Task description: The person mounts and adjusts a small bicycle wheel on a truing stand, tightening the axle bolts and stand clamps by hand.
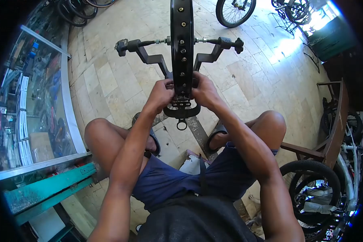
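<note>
Flanking one black rim (177, 46): two hands (162, 92) (205, 90), two stand arms (153, 59) (208, 58)

Dead centre, there stood the wheel rim (183, 48), upright between the two arms of the truing stand (151, 59)! Left hand (162, 94) on its left, right hand (204, 89) on its right, both at the near end. A ring (182, 126) sat nearer the person, with the left foot (151, 142) and right foot (218, 140) either side. Away left ran the glass display case (70, 121), stacked packs (23, 101) inside it, wheels (78, 15) beyond. Ahead and slightly right, another wheel (228, 23) rested on the floor (246, 80); near right, a tyre (306, 166) stood beyond the right arm.
</note>
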`<state>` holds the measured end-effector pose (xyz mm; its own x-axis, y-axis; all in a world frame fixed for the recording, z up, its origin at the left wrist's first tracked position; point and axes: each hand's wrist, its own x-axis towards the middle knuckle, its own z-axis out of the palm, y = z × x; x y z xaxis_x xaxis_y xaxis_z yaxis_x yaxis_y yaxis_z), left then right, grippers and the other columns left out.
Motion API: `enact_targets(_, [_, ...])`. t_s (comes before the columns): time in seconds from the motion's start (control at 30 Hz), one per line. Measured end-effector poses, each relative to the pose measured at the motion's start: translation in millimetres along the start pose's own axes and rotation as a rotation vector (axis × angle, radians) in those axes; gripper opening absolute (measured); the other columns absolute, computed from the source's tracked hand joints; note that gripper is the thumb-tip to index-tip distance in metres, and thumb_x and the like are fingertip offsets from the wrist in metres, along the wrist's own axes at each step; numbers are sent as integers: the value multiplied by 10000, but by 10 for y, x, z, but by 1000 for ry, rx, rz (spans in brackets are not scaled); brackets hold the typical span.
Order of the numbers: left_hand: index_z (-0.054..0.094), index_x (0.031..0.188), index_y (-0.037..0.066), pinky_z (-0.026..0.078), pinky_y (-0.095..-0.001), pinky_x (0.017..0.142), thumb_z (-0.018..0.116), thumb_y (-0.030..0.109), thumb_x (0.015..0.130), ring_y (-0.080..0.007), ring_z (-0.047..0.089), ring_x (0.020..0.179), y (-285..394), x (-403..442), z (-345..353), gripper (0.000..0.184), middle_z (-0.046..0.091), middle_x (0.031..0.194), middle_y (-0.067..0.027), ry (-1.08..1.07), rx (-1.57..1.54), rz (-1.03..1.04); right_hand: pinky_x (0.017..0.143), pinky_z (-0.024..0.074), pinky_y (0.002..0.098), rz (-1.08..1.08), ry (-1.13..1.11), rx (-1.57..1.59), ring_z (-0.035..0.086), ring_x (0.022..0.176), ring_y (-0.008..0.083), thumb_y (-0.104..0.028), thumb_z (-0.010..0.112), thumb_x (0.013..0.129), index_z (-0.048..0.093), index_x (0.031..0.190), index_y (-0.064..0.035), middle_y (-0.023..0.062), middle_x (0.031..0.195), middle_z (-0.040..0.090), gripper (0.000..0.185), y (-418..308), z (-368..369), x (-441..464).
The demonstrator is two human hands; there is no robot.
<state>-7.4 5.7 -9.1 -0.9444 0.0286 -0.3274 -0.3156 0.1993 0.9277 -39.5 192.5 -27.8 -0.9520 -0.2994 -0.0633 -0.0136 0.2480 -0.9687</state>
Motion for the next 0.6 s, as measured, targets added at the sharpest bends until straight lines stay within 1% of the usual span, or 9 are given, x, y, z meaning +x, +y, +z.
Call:
enact_targets(0.03, [683, 1176, -72, 539, -304, 616, 631, -8, 864, -144, 676, 711, 59, -42, -2, 323, 734, 913, -95, 5, -20, -2, 748, 560, 374, 2, -1, -3, 726, 818, 273, -95, 753, 827, 670, 1121, 24, 174, 869, 731, 328, -129, -47, -35])
enact_targets(0.1, [681, 1182, -76, 542, -305, 623, 647, 11, 860, -148, 681, 709, 234, -137, -23, 335, 735, 896, -102, -8, 35, -28, 683, 560, 352, 218, -78, -31, 715, 742, 211, -78, 743, 860, 675, 1087, 28, 150, 839, 721, 260, -324, -107, -89])
enact_targets(0.17, [679, 1187, -81, 545, -306, 629, 663, 30, 855, -151, 687, 707, 233, -162, -44, 350, 736, 879, -109, -21, 93, -54, 659, 556, 345, 216, -91, 12, 706, 715, 193, -76, 745, 866, 678, 1080, 29, 144, 828, 715, 248, -249, -82, -74])
enact_targets(0.23, [687, 1176, -78, 552, -300, 650, 727, 102, 834, -157, 703, 716, 140, -107, -33, 389, 740, 855, -125, 47, 226, 45, 635, 552, 339, 210, -99, 47, 697, 688, 175, -74, 747, 872, 680, 1074, 30, 138, 817, 709, 237, -298, -117, -58])
enact_targets(0.33, [694, 1159, -71, 562, -299, 659, 785, 171, 810, -172, 722, 734, 106, -56, -47, 435, 749, 864, -137, 42, 211, 34, 633, 552, 336, 232, -149, 10, 699, 694, 182, -72, 733, 869, 679, 1060, 51, 144, 820, 713, 234, -303, -140, 0])
enact_targets(0.47, [696, 1142, -75, 572, -309, 661, 801, 194, 810, -187, 736, 757, 192, -82, -26, 440, 755, 894, -151, 30, 162, 28, 622, 555, 331, 204, -172, -77, 687, 688, 173, -79, 701, 858, 677, 1061, 66, 134, 824, 711, 250, -190, -89, 84])
enact_targets(0.53, [751, 981, -25, 498, -297, 639, 790, 222, 853, -100, 637, 721, 248, -157, 24, 281, 738, 850, -67, 86, 219, 83, 619, 558, 328, 186, -195, -78, 683, 685, 171, -83, 689, 854, 674, 1073, 67, 129, 827, 709, 266, -218, -86, 69])
enact_targets(0.57, [751, 981, -25, 498, -297, 639, 790, 222, 853, -100, 637, 721, 283, -164, 12, 281, 738, 850, -67, 87, 217, 84, 616, 558, 323, 222, -205, 4, 680, 680, 174, -90, 690, 849, 668, 1093, 67, 128, 829, 705, 290, -231, -102, 53])
enact_targets(0.6, [717, 1063, -57, 523, -296, 614, 788, 201, 840, -127, 664, 684, 316, -171, -6, 348, 736, 840, -97, 62, 175, 23, 613, 558, 319, 259, -216, 87, 676, 675, 177, -96, 690, 845, 663, 1114, 66, 127, 831, 701, 315, -247, -115, 38])
